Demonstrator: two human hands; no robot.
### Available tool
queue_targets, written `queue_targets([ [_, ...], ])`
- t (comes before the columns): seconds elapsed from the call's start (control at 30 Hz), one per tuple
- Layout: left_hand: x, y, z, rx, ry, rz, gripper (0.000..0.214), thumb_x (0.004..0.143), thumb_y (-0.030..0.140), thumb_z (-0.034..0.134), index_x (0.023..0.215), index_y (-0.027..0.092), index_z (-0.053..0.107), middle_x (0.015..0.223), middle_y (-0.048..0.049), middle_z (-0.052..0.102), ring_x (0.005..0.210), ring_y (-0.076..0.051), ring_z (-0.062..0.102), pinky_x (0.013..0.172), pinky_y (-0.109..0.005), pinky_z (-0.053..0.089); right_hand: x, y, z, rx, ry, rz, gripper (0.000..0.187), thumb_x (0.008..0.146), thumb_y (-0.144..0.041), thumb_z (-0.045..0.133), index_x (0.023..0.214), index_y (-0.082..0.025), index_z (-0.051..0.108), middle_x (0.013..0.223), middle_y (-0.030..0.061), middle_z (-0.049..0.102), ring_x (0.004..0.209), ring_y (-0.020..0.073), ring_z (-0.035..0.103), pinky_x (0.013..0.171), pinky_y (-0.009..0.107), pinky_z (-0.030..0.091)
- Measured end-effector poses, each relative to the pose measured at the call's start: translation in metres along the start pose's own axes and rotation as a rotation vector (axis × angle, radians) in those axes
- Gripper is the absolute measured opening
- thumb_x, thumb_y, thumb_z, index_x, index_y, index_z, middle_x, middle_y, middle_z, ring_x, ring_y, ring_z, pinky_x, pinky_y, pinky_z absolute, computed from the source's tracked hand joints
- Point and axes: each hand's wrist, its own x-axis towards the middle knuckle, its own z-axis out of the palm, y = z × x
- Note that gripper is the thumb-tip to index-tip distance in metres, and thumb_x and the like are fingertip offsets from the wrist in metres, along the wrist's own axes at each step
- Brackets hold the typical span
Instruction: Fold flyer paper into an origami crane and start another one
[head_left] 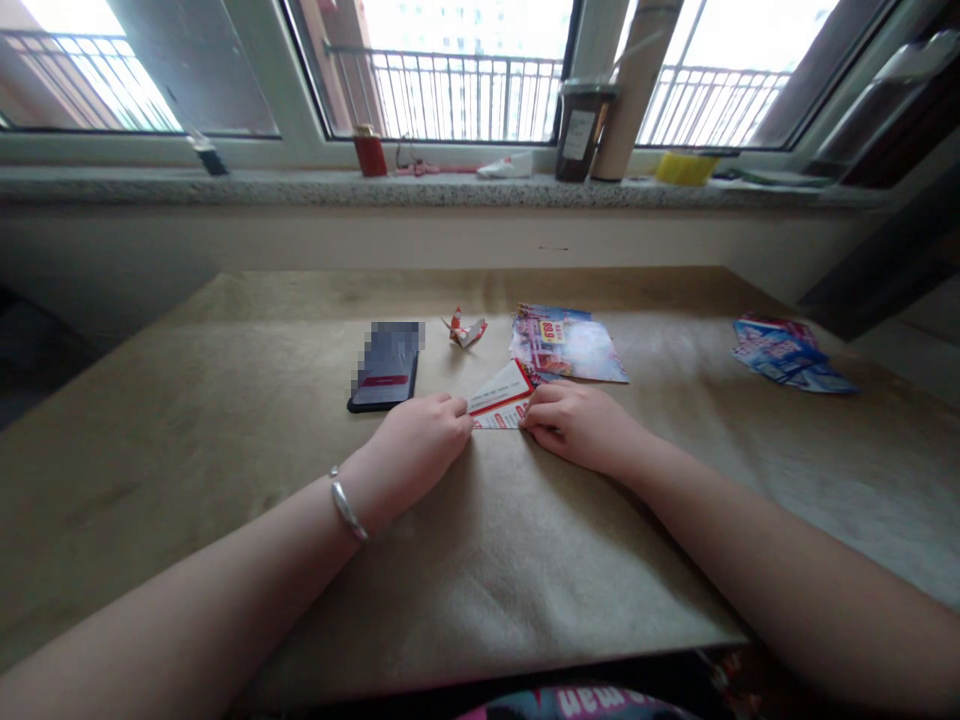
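A folded sheet of printed paper (499,398), white and red with small text, lies on the table between my hands. My left hand (427,435), with a silver bangle at the wrist, has its fingers closed on the paper's left corner. On the right side my right hand (574,420) pinches the paper's other edge, fingers curled and partly hiding it. Just beyond is a small folded paper figure (466,328) in red and white. Flat printed flyers (577,345) in blue and pink lie behind my right hand. A phone (386,365) rests left of the paper figure.
More blue printed papers (791,355) lie fanned at the table's right. The table (187,450) reaches to the wall under the window. On the stone sill (285,187) stand a red container (369,152), a dark jar (581,135), a cardboard tube (634,95) and a yellow item (686,168).
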Motion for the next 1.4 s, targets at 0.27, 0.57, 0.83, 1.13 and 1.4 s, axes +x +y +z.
queue_targets([
  [0.27, -0.006, -0.006, -0.006, -0.009, -0.084, -0.077, 0.015, 0.084, 0.009, 0.051, 0.082, 0.014, 0.065, 0.083, -0.0071, 0.063, 0.076, -0.018, 0.060, 0.069, -0.028, 0.049, 0.000, 0.002, 0.002, 0.020, -0.008, -0.009, 0.018, 0.084, -0.019, 0.052, 0.084, -0.020, 0.071, 0.088, 0.0051, 0.066, 0.081, 0.0160, 0.058, 0.073, 0.026, 0.043],
  [0.57, -0.011, -0.008, -0.011, 0.014, -0.073, -0.125, 0.017, 0.083, 0.009, 0.049, 0.080, 0.014, 0.065, 0.082, -0.0073, 0.065, 0.071, -0.019, 0.063, 0.063, -0.028, 0.049, 0.000, 0.002, 0.002, 0.042, 0.003, -0.018, 0.019, 0.085, -0.018, 0.051, 0.085, -0.020, 0.070, 0.087, 0.0053, 0.066, 0.081, 0.0157, 0.058, 0.073, 0.026, 0.044],
  [0.83, -0.015, -0.012, -0.017, 0.026, -0.129, -0.165, 0.020, 0.080, 0.005, 0.048, 0.073, 0.013, 0.065, 0.078, -0.0083, 0.066, 0.071, -0.020, 0.064, 0.060, -0.028, 0.049, 0.001, 0.002, 0.002, 0.051, 0.003, -0.028, 0.020, 0.085, -0.018, 0.051, 0.084, -0.020, 0.071, 0.087, 0.0050, 0.066, 0.081, 0.0152, 0.058, 0.073, 0.026, 0.044],
  [1.13, -0.016, -0.014, -0.031, 0.017, -0.227, -0.155, 0.023, 0.078, 0.001, 0.047, 0.076, 0.013, 0.067, 0.081, -0.0094, 0.067, 0.074, -0.023, 0.065, 0.063, -0.032, 0.051, -0.001, 0.004, 0.005, 0.047, 0.003, -0.031, 0.019, 0.085, -0.018, 0.052, 0.084, -0.020, 0.071, 0.088, 0.0048, 0.066, 0.081, 0.0152, 0.058, 0.073, 0.026, 0.044],
  [1.4, -0.018, -0.018, -0.016, 0.037, -0.124, -0.084, 0.019, 0.084, 0.011, 0.046, 0.078, 0.014, 0.064, 0.077, -0.0073, 0.063, 0.067, -0.020, 0.062, 0.058, -0.030, 0.048, -0.001, 0.003, 0.004, 0.040, 0.002, -0.032, 0.019, 0.085, -0.017, 0.051, 0.085, -0.020, 0.070, 0.090, 0.0053, 0.067, 0.083, 0.0159, 0.059, 0.075, 0.027, 0.045],
])
